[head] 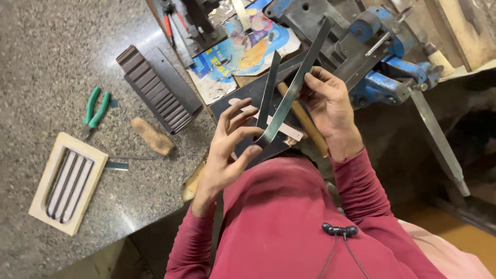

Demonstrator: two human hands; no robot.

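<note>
A thin grey metal strip [289, 98] is bent into a narrow V, its fold near my chest and its two arms pointing up toward the bench. My left hand [230, 142] pinches the fold between thumb and fingers. My right hand [328, 106] grips the longer right arm of the strip partway up. A wooden hammer handle [309, 126] lies under the strip, between my hands. I wear red sleeves.
A blue bench vise [385, 62] stands beyond my right hand, with a long metal file [436, 137] sticking out to the right. On the granite counter lie green-handled pliers [95, 109], a wooden die board with curved slots [67, 182], a dark ribbed block [155, 88] and a small wooden piece [151, 136].
</note>
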